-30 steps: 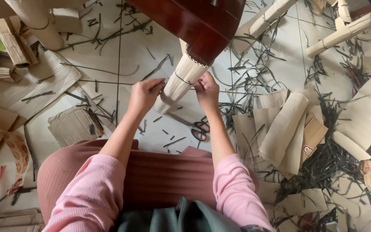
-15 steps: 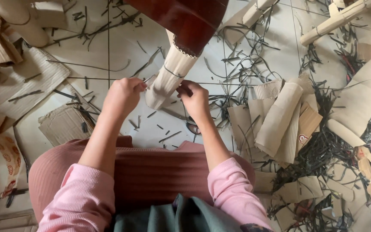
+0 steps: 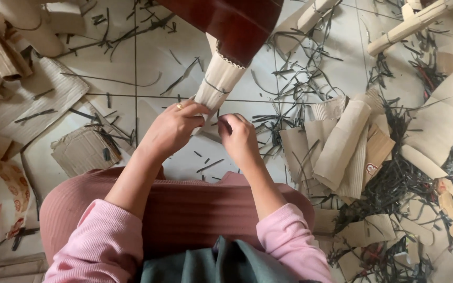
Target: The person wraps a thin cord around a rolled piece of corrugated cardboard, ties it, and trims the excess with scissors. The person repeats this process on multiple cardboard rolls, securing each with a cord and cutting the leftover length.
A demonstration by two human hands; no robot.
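The pale tiled floor spreads out under me, littered with thin dark strips that thicken into a tangled heap on my right. Flat pieces of brown cardboard lie on my left, and a smaller torn corrugated square sits near my left knee. On my right is a pile of rolled and folded corrugated sheets, with more tied rolls at the top right corner.

My lap is covered by a dusty-pink ribbed skirt, and my pink sleeves come out from both sides of it.

Above my hands a dark reddish-brown wooden piece slants down from the top edge. Its lower end is sheathed in a wrap of pale corrugated cardboard, bound round by a thin dark strap. The wrap hangs in the air over the floor, straight ahead of me, just above my knuckles.

My left hand curls closed around the bottom end of the wrap, a gold ring on one finger. My right hand is just beside it, fingertips pinched together on something thin and dark at the wrap's lower edge; I cannot tell whether it is the strap's end or a loose strip.
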